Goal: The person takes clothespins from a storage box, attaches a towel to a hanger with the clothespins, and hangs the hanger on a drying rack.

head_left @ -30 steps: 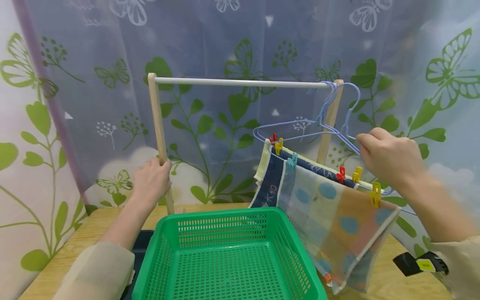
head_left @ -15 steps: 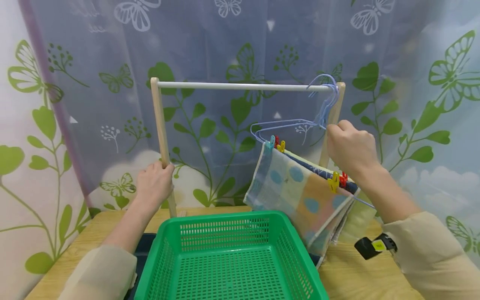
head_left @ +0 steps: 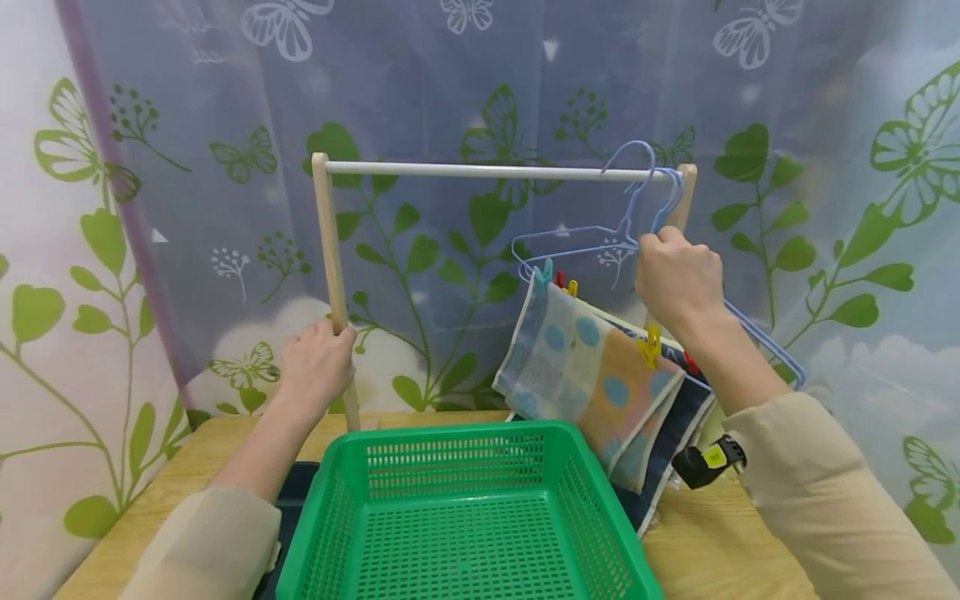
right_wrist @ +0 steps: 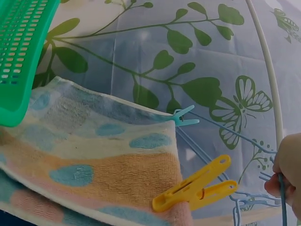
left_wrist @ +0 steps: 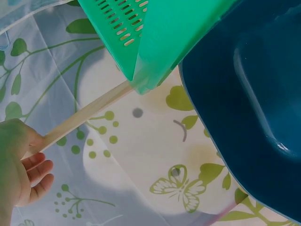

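My left hand (head_left: 317,362) grips the left wooden post (head_left: 330,242) of a small drying rack. With curled fingers, my right hand (head_left: 678,275) holds a blue wire hanger (head_left: 628,142) near its neck. That hanger's hook arches above the white rod (head_left: 465,170); whether it touches the rod cannot be told. A dotted pastel towel (head_left: 577,358) hangs from it, pinned by a light blue clothespin (head_left: 548,271) and a yellow clothespin (head_left: 649,348). Behind hang a dark blue towel (head_left: 678,425) and a pale yellow one, mostly hidden, on other blue hangers at the rod's right end.
A green slotted basket (head_left: 465,429) stands in front of the rack on a wooden table (head_left: 720,533). Left of it, partly under it in the head view, lies a dark blue basin (left_wrist: 221,117). A patterned curtain (head_left: 450,83) hangs close behind the rack.
My right hand has moved left and slightly up, carrying the hanger and dotted towel from right of the rack to in front of the other towels, its hook now at the rod. My left hand stays on the post.
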`<state>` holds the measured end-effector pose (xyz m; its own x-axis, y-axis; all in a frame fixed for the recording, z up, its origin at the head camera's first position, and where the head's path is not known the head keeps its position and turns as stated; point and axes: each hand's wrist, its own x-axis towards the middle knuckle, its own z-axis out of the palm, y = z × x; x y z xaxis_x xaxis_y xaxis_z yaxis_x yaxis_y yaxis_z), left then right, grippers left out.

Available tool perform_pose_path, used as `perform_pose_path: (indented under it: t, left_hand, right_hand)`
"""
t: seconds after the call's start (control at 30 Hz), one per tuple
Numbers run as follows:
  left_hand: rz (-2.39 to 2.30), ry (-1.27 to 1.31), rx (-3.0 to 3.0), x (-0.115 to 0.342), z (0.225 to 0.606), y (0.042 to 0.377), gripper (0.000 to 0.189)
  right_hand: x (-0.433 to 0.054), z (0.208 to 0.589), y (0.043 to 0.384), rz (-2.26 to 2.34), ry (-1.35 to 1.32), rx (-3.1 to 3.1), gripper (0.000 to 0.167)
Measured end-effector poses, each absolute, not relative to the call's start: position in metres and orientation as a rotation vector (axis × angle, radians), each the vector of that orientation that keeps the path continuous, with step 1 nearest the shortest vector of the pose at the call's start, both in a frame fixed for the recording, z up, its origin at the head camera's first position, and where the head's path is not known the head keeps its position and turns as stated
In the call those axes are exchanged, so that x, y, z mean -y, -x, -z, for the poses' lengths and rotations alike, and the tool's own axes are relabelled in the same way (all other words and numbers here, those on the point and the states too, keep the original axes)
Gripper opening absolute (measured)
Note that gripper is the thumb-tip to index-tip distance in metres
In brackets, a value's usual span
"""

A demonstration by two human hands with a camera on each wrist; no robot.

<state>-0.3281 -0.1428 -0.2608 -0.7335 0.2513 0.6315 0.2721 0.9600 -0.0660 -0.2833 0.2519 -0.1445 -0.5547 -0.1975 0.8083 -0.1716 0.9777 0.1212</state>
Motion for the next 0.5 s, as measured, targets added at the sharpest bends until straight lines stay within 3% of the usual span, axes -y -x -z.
perform_pose_path:
  t: [0.5]
  left_hand:
    - [0.046,0.37,2.443,0.142,0.261,0.327,0.016]
  right_hand:
    - [-0.258,0.151,0.287,0.053,-0.204,2.35,0.012]
